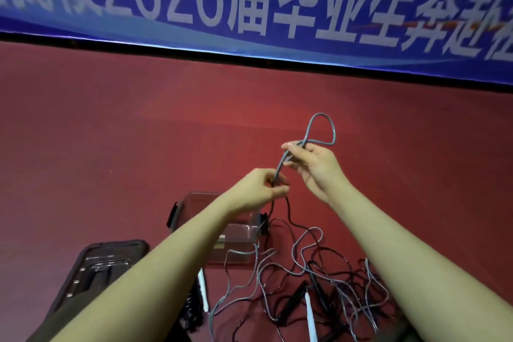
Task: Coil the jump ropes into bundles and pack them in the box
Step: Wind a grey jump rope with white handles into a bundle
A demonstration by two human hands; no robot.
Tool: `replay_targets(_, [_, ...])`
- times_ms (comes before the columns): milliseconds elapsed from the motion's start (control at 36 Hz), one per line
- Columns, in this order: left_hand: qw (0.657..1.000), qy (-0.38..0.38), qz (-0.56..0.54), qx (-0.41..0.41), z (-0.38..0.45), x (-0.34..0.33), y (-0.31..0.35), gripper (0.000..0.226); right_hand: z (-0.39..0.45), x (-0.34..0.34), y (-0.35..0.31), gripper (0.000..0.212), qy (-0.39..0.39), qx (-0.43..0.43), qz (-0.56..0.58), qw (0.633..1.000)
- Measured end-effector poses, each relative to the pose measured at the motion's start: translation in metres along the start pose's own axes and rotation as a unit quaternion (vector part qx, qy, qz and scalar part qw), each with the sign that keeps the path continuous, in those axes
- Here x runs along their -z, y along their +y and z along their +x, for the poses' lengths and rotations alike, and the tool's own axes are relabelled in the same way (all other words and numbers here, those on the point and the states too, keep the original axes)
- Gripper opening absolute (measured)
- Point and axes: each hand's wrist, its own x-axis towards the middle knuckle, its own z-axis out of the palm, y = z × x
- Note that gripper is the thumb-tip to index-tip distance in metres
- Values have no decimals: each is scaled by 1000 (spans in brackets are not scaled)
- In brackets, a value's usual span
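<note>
Pinching a grey jump rope (286, 159) between them, both hands were raised above a red surface (111, 133). The right hand (313, 166) sat higher and farther, its fingers (291, 147) pressed together on the rope just below a small loop (322, 128) that stood up past the fingertips. The left hand (261, 189) was nearer and lower, its fingers (279, 190) closed on the same rope, with a short taut stretch running between the two hands. Below the left hand the strands hung down, looking darker there, and joined a loose tangle of grey and black ropes (305, 280) spread over the near right part of the surface, with black and white handles (308, 305) lying in it. A clear plastic box (236, 233) with black latches stood open just left of the tangle, partly hidden behind the left forearm. Its dark-rimmed lid (105, 264) lay farther left, near the bottom edge. A blue banner (249, 3) with white characters crossed the far top.
</note>
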Motion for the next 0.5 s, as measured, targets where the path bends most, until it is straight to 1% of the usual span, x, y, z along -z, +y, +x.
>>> replay_targets(28, [1000,19,-18,0,1,0,1,11,3,0,-1,16,8,-2,32,999])
replay_targets(83, [997,39,-59,9,4,2,1,23,10,1,-1,16,36,-7,99,994])
replay_targets(139, [995,53,-84,8,6,7,0,25,17,2,1,16,68,-14,154,986])
replay_targets(194, [992,80,-94,5,9,11,-3,21,24,2,5,18,74,-22,182,980])
replay_targets(222, [990,100,-96,5,11,13,-3,22,26,2,6,19,61,-28,172,983])
replay_targets(250, [987,125,-100,8,14,16,-5,23,28,2,8,18,40,-35,129,990])
replay_targets(278, [982,153,-107,11,17,18,-7,25,29,4,11,16,12,-45,46,998])
replay_targets(306, [977,179,-114,15,20,21,-8,27,29,7,15,12,-19,-57,-61,996])
replay_targets(333, [972,199,-120,19,22,24,-9,28,28,9,20,12,-55,-77,-161,982])
replay_targets(361, [969,213,-125,23,24,27,-9,28,27,11,25,18,-92,-104,-230,963])
replay_targets(417, [965,224,-138,26,29,33,-9,28,24,11,35,27,-169,-162,-280,931])
replay_targets(472, [962,228,-150,22,34,38,-7,27,20,6,43,22,-227,-187,-280,914])
replay_targets(500, [960,233,-155,19,36,40,-6,26,19,3,46,19,-239,-186,-275,913])
